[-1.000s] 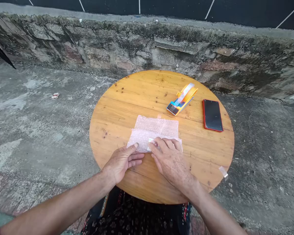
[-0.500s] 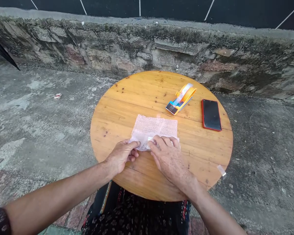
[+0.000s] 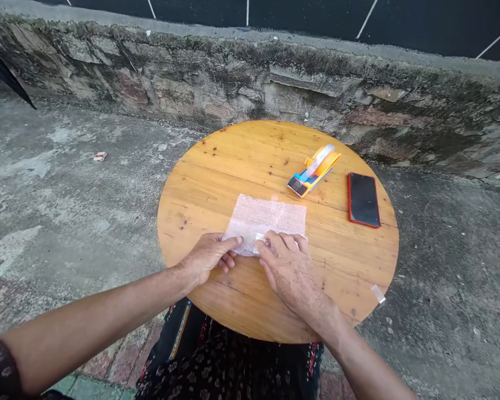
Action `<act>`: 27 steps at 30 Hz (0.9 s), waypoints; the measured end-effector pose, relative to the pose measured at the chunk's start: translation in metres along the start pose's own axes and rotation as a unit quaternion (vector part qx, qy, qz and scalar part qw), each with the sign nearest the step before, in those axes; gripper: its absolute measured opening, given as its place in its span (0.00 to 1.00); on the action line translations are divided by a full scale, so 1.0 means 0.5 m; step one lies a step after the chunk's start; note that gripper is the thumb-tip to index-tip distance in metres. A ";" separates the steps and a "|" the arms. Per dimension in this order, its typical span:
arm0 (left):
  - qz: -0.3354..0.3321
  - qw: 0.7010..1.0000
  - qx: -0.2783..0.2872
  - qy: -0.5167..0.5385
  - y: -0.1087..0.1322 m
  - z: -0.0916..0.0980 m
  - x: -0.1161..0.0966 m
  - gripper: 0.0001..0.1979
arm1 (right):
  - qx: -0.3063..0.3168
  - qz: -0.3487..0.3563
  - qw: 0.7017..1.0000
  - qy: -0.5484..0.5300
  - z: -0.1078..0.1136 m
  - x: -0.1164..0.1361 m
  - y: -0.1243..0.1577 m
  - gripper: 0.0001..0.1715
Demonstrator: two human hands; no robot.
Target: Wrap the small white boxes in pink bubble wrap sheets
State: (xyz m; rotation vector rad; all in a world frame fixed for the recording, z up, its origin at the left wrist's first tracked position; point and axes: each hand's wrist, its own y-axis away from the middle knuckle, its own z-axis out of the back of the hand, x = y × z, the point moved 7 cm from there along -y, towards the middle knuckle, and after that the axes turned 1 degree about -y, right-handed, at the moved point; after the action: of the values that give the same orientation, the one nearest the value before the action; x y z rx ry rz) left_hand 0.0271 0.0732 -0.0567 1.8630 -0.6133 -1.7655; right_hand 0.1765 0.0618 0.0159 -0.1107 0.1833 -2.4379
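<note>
A pinkish, see-through sheet of bubble wrap (image 3: 270, 214) lies on the round wooden table (image 3: 200, 183), its near edge folded up. My left hand (image 3: 216, 254) pinches the near left corner of the wrap, thumb on top and fingers below. A small white item with dark and reddish marks (image 3: 259, 243) rests at the near edge of the sheet; whether it lies on or under a layer of wrap is hard to see. My right hand (image 3: 289, 266) is curled over it, fingers bent and hiding most of it.
Beyond the wrap stands an orange and blue tape dispenser (image 3: 314, 169) with a roll of clear tape. To its right lies a phone in a red case (image 3: 364, 200). A strip of tape (image 3: 378, 294) sticks to the right front table edge. A stone wall (image 3: 216, 83) runs behind.
The view has shifted a little, so the table and its things appear slightly further right. Both hands keep nearly the same places on the bubble wrap.
</note>
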 end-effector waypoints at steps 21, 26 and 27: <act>0.014 0.997 -0.019 0.069 -0.006 -0.020 -0.001 0.13 | 0.028 -0.007 1.000 0.008 -0.007 0.000 -0.003 0.13; -0.022 1.000 -0.015 0.001 -0.013 -0.017 -0.011 0.11 | 0.040 -0.002 0.999 0.011 -0.007 0.001 -0.004 0.18; -0.033 0.999 -0.016 -0.003 -0.014 -0.016 -0.013 0.11 | 0.045 -0.001 0.999 0.013 -0.007 0.001 -0.005 0.20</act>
State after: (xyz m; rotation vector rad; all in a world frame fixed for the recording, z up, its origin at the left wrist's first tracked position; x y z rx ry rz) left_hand 0.0348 0.0831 -0.0557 1.8765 -0.5265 -1.8136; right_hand 0.1741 0.0636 0.0127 -0.0391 0.0862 -2.4471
